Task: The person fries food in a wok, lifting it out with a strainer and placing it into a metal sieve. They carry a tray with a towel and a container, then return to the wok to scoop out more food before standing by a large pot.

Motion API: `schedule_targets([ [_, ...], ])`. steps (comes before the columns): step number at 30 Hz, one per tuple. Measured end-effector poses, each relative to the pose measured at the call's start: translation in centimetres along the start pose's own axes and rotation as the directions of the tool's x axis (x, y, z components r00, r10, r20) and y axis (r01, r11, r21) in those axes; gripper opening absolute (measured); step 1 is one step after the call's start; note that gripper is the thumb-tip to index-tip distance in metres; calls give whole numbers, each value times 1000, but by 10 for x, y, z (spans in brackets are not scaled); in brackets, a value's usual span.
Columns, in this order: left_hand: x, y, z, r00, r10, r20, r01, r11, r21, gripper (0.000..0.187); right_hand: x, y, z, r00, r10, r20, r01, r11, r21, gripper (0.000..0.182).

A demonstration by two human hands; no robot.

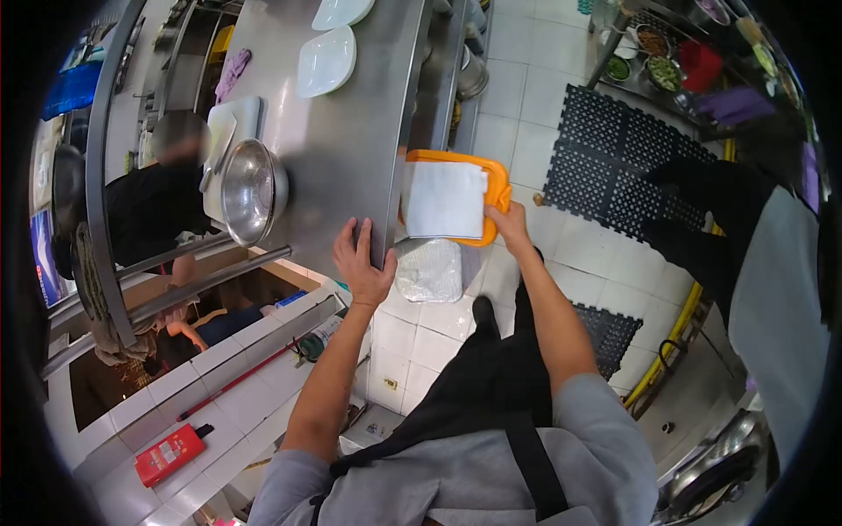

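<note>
We can read no text anywhere; the red box (170,453) on the tiled ledge carries print, but it is too small to make out.

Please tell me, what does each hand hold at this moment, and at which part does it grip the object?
The right hand holds the orange tray by its near right corner. The left hand holds nothing; it rests flat on the edge of the steel counter.
</note>
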State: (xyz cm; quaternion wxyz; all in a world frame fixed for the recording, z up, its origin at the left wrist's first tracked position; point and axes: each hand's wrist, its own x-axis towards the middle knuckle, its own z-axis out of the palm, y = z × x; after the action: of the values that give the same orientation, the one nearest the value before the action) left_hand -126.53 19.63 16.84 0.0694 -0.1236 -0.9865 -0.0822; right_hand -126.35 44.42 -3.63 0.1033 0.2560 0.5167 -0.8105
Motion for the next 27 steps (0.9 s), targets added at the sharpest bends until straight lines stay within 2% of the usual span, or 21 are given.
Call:
schedule_targets([
  [1,2,0,0,1000,6,-1,-6,1000,-4,69,13,8,13,1000,-18,23,18,1000,21,19],
  [4,2,-3,2,1000,10,-6,-10,1000,-23,70,37,30,49,990,55,133,-66,995,79,19],
  [7,0,-6,1,1000,-17,20,18,999,-31,70,49,51,91,970,105,218,-111,994,16,26],
  [8,0,-5,1,999,-22,23,23,1000,-21,71,74,102,106,975,77,210,-61,995,-79,32],
  [11,0,-5,0,1000,-13,12,14,999,-48,71,68,62,143,947,211,241,-91,899,-429,40],
  [14,-2,-7,2,1000,5,-24,-7,998,-60,70,76,102,177,929,121,349,120,796,-594,45],
  [17,-6,-13,5,997,27,-74,-33,996,-79,68,88,195,198,942,-179,283,261,922,-285,48],
  [20,-9,-15,4,990,48,-130,-62,992,-108,65,16,134,143,987,-65,144,126,877,-463,46],
  [22,-14,-21,6,986,55,-159,-73,991,-111,62,-37,137,84,1000,-4,25,19,781,-625,42],
  [23,-15,-21,6,982,71,-177,-94,988,-122,60,-67,141,45,999,34,29,-1,665,-747,39],
  [24,-17,-19,1,980,73,-184,-94,989,-111,59,-101,172,-9,963,-216,162,246,455,-856,36],
  [25,-19,-26,4,972,90,-216,-114,988,-101,58,-154,162,-44,985,-167,-51,48,538,-841,32],
  [27,-21,-31,6,953,135,-271,-169,980,-106,52,-257,170,-125,947,-45,-317,-235,576,-783,25],
])
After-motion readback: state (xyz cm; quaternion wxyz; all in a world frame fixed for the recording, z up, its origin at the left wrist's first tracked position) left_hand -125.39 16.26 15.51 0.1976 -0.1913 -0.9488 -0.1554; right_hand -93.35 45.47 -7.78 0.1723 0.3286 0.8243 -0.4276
